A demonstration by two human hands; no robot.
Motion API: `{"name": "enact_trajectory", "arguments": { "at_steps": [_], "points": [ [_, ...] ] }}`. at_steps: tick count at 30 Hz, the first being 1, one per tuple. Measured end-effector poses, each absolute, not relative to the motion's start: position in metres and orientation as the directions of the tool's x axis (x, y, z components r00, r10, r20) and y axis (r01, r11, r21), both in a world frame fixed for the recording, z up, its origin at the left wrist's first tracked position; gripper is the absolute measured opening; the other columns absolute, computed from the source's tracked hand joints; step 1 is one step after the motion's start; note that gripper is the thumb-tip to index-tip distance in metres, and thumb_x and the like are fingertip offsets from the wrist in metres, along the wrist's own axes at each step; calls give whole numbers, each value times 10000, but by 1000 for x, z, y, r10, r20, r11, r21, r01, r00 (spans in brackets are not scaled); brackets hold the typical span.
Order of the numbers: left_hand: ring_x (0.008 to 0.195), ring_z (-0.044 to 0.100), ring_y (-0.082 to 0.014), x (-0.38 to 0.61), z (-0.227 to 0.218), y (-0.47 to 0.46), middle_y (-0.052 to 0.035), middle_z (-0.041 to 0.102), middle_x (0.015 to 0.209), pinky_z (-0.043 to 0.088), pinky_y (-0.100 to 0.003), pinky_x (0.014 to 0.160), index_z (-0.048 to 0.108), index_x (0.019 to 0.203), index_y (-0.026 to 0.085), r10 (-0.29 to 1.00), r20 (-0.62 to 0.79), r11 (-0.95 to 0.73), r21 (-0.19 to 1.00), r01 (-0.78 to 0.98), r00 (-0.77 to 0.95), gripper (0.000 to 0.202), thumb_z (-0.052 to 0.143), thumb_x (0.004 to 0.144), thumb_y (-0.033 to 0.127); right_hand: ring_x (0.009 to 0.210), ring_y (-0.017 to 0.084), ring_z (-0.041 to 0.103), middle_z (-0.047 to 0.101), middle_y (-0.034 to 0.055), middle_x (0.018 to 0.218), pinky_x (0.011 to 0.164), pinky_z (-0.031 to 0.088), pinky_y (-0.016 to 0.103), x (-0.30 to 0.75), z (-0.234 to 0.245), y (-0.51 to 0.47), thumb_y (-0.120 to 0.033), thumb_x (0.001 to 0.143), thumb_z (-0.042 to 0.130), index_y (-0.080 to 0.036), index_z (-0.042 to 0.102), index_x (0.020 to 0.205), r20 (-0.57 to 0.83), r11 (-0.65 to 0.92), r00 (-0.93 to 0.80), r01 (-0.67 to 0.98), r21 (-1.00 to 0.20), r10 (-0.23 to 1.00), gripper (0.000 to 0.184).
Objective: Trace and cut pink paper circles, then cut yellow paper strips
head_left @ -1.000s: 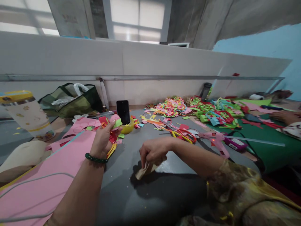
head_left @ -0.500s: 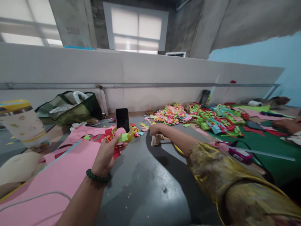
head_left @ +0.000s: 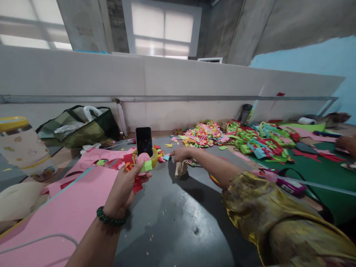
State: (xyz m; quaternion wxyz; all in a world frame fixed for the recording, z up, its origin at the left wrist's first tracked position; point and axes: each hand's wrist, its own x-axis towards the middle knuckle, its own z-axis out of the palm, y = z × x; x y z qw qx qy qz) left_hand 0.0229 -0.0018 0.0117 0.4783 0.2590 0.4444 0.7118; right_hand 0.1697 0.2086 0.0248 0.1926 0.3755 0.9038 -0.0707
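My left hand [head_left: 126,187], with a green bead bracelet on its wrist, is closed on a paper craft piece [head_left: 144,158] with a pink disc and red, orange and green paper bits. Right behind it stand a black phone [head_left: 144,140] and a yellow tape roll [head_left: 154,158]. My right hand [head_left: 181,153] reaches across the grey table [head_left: 172,207], with a crumpled tan paper [head_left: 181,169] hanging from under its palm. Its fingertips are beside small coloured paper scraps [head_left: 166,157]; whether they touch them is hard to see.
Paper flowers [head_left: 204,133] and paper strips [head_left: 264,142] are heaped along the back. At left are pink sheets [head_left: 91,211], a tumbler [head_left: 26,148] and a green bag [head_left: 80,128]. A purple glue gun [head_left: 290,186] lies right. Another person's hand [head_left: 346,144] shows far right.
My right hand has shifted left toward the small paper scraps, and the tan paper has moved with it. My left hand keeps its hold on the paper craft piece.
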Motion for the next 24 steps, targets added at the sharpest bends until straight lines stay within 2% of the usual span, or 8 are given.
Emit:
{"name": "enact_trajectory", "arguments": {
  "at_steps": [4, 10, 14, 17, 24],
  "points": [
    [507, 634, -129, 23, 12, -1, 19, 633, 651, 508, -205, 470, 604, 853, 149, 920, -43, -142, 890, -433, -389, 385, 804, 582, 334, 944, 190, 602, 596, 67, 1151, 791, 515, 370, 170, 33, 214, -304, 884, 555, -160, 576, 1144, -394, 726, -681, 686, -47, 618, 299],
    [525, 622, -113, 23, 11, -2, 16, 620, 673, 484, -182, 460, 589, 858, 148, 929, -42, -118, 908, -403, -368, 404, 791, 605, 389, 987, 206, 583, 568, 80, 1178, 821, 503, 404, 167, 33, 254, -321, 895, 537, -167, 550, 1168, -220, 600, -569, 791, 118, 793, 314],
    [522, 621, -109, 21, 10, 0, 14, 623, 703, 490, -184, 473, 594, 855, 151, 918, -69, -112, 900, -422, -391, 409, 802, 587, 380, 1002, 211, 578, 566, 91, 1170, 833, 496, 412, 150, 19, 261, -315, 885, 555, -151, 546, 1166, -142, 545, -526, 809, 222, 839, 325],
    [524, 622, -110, 21, 11, -1, 8, 638, 715, 491, -187, 478, 613, 894, 156, 918, -60, -121, 899, -421, -392, 416, 800, 591, 372, 997, 213, 581, 565, 105, 1165, 827, 499, 400, 144, 14, 261, -314, 878, 566, -132, 545, 1167, -107, 520, -511, 814, 261, 853, 342],
    [504, 603, -114, 24, 14, -3, 25, 593, 604, 483, -188, 476, 618, 839, 148, 930, -42, -128, 895, -428, -366, 388, 796, 597, 395, 992, 211, 582, 564, 106, 1169, 826, 500, 406, 173, 29, 271, -316, 883, 558, -131, 542, 1171, -44, 409, -415, 862, 300, 909, 342]
  ]
}}
